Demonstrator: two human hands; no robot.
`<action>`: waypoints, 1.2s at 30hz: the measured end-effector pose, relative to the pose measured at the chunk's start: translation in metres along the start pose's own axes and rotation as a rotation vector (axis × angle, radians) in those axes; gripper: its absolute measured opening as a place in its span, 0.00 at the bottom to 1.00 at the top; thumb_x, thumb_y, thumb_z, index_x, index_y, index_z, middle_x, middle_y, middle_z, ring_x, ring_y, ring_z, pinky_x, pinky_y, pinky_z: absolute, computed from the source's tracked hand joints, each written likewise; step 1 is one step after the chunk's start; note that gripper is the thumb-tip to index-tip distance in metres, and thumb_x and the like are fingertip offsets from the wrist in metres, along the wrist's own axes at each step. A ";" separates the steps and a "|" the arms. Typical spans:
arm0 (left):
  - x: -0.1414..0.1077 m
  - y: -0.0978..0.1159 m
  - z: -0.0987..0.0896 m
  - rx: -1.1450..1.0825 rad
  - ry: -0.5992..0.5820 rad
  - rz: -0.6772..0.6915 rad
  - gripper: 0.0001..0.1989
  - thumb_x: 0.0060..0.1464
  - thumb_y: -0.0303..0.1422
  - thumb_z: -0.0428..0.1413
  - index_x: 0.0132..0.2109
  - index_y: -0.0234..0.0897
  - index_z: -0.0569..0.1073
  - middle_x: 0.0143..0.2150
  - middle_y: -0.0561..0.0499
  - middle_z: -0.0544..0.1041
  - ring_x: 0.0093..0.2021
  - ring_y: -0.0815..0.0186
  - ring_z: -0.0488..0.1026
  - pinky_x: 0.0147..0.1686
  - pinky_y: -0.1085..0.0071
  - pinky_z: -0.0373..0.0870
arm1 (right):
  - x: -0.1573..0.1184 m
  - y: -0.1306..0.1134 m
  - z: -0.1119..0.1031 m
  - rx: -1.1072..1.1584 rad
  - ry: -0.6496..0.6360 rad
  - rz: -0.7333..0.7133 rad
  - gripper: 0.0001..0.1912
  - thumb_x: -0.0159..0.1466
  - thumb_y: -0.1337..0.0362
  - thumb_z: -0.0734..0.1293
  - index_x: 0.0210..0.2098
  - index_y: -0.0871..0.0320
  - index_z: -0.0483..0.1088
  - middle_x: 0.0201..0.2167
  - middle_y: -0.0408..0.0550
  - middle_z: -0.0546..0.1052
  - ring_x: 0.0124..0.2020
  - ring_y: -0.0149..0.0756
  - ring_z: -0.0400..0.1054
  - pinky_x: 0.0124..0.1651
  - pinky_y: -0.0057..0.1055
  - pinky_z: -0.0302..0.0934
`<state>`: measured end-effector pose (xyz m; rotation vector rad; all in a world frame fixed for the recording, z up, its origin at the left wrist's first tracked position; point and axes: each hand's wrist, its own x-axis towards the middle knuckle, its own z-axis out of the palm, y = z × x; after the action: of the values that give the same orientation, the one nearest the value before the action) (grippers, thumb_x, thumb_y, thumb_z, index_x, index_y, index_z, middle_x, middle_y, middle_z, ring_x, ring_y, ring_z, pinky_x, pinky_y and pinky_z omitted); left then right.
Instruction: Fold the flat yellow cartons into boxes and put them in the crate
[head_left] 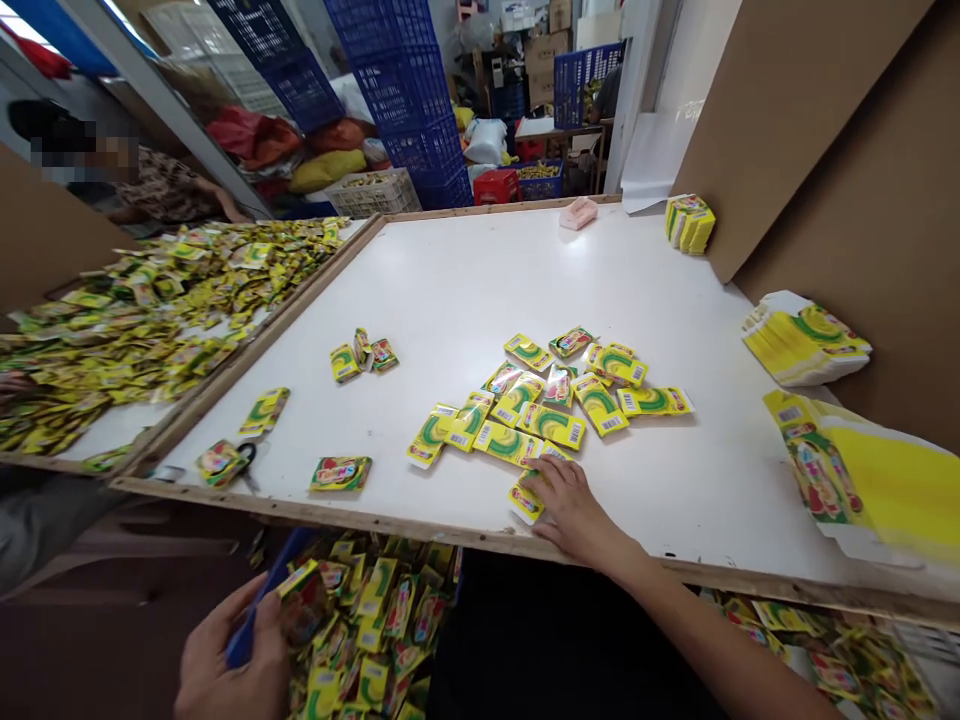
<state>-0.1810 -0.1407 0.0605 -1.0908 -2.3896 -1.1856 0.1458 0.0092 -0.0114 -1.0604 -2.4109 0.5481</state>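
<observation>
My left hand [236, 655] is closed around the blue rim [244, 640] of a crate below the table's front edge. Small yellow-green printed boxes [371, 630] fill that crate, and one lies close to my left fingertips. On the white table, my right hand [570, 505] lies with fingers spread and slightly bent over a small yellow box [527, 497] near the front edge. Its fingertips touch another box at the near side of a loose cluster of flat yellow boxes [510, 442]. Part of the box beneath the palm is hidden.
A wooden strip [300, 290] separates this table from a heap of boxes [172, 290] beside a seated person. Scissors [246, 460] lie at front left. Flat carton stacks [806, 335] and a banded bundle [690, 223] sit at right. Blue crates [405, 90] are stacked behind.
</observation>
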 end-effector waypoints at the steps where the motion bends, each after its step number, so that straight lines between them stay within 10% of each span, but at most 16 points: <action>1: -0.003 -0.002 -0.002 0.034 0.021 0.008 0.20 0.50 0.44 0.55 0.45 0.36 0.76 0.42 0.46 0.76 0.43 0.55 0.72 0.52 0.55 0.65 | 0.003 -0.001 0.002 -0.006 0.014 -0.014 0.22 0.54 0.67 0.72 0.49 0.57 0.69 0.56 0.56 0.68 0.58 0.53 0.57 0.57 0.50 0.50; 5: -0.033 0.027 0.022 -0.115 -0.091 0.003 0.18 0.52 0.43 0.54 0.44 0.36 0.75 0.42 0.46 0.76 0.41 0.58 0.73 0.50 0.59 0.68 | 0.007 -0.006 -0.006 0.081 0.171 -0.057 0.06 0.62 0.69 0.64 0.39 0.56 0.71 0.40 0.50 0.76 0.45 0.43 0.68 0.50 0.43 0.57; 12: -0.107 0.140 0.118 -0.863 -0.784 0.089 0.16 0.55 0.34 0.55 0.52 0.39 0.67 0.52 0.44 0.70 0.52 0.59 0.71 0.51 0.60 0.70 | -0.014 -0.006 -0.039 0.617 0.442 0.306 0.08 0.65 0.60 0.62 0.34 0.56 0.71 0.31 0.46 0.76 0.34 0.37 0.69 0.39 0.32 0.64; 17: -0.125 0.166 0.149 -1.039 -1.087 -0.004 0.16 0.56 0.33 0.55 0.52 0.40 0.64 0.48 0.45 0.74 0.46 0.62 0.75 0.47 0.64 0.72 | -0.037 0.009 -0.020 0.877 0.636 0.493 0.11 0.61 0.56 0.66 0.39 0.55 0.66 0.35 0.46 0.75 0.38 0.37 0.71 0.42 0.33 0.66; 24: -0.116 0.157 0.154 -1.030 -1.154 -0.036 0.13 0.55 0.34 0.56 0.48 0.39 0.68 0.43 0.48 0.76 0.42 0.64 0.75 0.44 0.68 0.71 | -0.041 0.015 -0.018 0.719 0.421 0.384 0.10 0.64 0.57 0.64 0.38 0.55 0.73 0.36 0.48 0.77 0.40 0.40 0.71 0.44 0.35 0.64; 36: -0.108 0.163 0.160 -1.025 -1.047 0.017 0.12 0.55 0.33 0.56 0.47 0.38 0.70 0.44 0.46 0.75 0.48 0.61 0.73 0.51 0.63 0.69 | -0.026 0.016 -0.013 0.678 0.490 0.276 0.09 0.63 0.60 0.64 0.39 0.54 0.75 0.40 0.49 0.77 0.43 0.40 0.71 0.48 0.38 0.65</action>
<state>0.0254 -0.0104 -0.0034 -2.5214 -2.2349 -2.3678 0.1779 0.0017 -0.0145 -1.0548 -1.4944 0.9757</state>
